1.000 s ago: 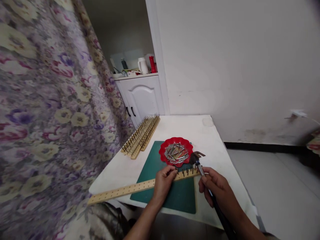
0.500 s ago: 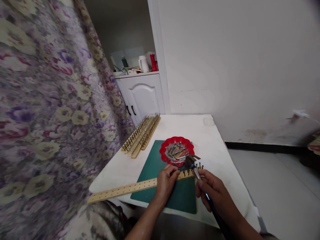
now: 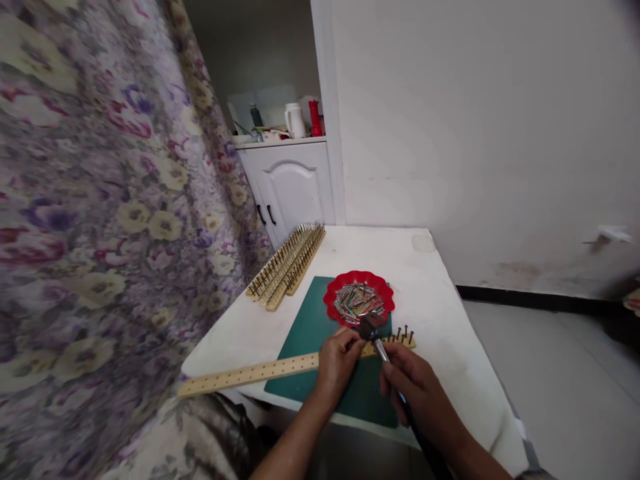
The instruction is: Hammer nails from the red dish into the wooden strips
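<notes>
A long wooden strip with rows of small holes lies across the green mat. Dark nails stand up from its right end, some tilted. My left hand rests over the strip, thumb and fingertips pinched on a nail that is mostly hidden. My right hand is wrapped round a hammer with a metal shaft and dark grip. The hammer's head is close to the left fingertips, over the strip; whether it touches the nail cannot be made out. Behind it, a red scalloped bowl holds many loose nails.
Wooden strips full of upright nails lie at the table's back left. The white-covered table meets the wall behind. A floral curtain hangs on the left. A white cabinet carries a white jug and a red bottle.
The hammer's head has moved left and down toward my left fingertips. My left hand stays pinched at the strip. The whole view has shifted slightly.
</notes>
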Demonstrator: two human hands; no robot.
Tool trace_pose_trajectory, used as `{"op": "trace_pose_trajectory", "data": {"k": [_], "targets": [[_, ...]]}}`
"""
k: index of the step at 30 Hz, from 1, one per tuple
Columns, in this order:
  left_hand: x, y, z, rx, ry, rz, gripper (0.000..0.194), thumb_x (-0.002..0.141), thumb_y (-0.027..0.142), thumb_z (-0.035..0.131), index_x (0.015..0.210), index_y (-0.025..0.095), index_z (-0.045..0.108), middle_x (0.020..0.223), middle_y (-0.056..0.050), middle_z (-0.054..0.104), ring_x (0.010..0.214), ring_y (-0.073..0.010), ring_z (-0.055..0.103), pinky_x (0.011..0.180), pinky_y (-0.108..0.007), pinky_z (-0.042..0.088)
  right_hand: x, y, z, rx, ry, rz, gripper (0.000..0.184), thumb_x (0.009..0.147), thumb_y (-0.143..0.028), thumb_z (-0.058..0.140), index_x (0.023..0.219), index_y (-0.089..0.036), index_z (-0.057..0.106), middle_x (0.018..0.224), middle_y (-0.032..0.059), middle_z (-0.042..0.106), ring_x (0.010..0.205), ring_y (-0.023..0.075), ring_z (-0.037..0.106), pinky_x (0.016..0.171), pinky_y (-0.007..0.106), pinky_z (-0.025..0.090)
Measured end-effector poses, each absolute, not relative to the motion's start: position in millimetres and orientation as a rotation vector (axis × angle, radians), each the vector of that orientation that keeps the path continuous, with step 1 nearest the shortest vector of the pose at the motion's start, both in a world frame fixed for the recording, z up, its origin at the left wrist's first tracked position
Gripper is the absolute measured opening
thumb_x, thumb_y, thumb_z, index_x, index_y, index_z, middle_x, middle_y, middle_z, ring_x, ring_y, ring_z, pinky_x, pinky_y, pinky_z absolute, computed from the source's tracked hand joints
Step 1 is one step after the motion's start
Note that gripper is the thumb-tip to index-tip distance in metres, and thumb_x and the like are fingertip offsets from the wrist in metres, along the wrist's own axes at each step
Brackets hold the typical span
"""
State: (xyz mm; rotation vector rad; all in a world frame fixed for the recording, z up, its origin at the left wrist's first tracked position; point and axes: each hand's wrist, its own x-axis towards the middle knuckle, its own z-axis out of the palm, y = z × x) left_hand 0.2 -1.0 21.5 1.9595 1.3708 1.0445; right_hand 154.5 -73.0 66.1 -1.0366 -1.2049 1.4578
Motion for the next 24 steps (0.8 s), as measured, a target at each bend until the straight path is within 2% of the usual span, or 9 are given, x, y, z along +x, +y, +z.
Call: {"op": "trace_pose_trajectory", "data": {"k": [14, 24], "targets": [[0.5, -2.8, 22.0, 1.936, 1.387, 1.037, 0.02, 0.079, 0.02, 0.053, 0.059, 0.016, 0.055, 0.062, 0.002, 0.049, 0.061, -0.0115, 0.048, 0.056, -0.021, 0.03, 151.7, -73.1, 65.6, -1.077, -1.268, 1.468, 0.023, 0.089, -0.037, 0.047, 0.103, -0.019, 0.05, 0.062, -0.0066, 0.056, 0.028, 0.0032, 0.039, 0.029, 0.014, 0.023], [0.6, -2.2, 20.4, 1.938, 1.41, 1.04, 0.018, 0.079, 0.021, 0.054, 0.062, 0.016, 0.057, 0.064, 0.002, 0.052, 0.062, -0.0113, 0.049, 0.056, -0.02, 0.031, 152.3, -71.1, 62.5, -1.056, -1.261, 1.451, 0.024, 0.089, -0.036, 0.047, 0.104, -0.018, 0.05, 0.062, -0.0062, 0.056, 0.028, 0.0024, 0.039, 0.029, 0.014, 0.022]]}}
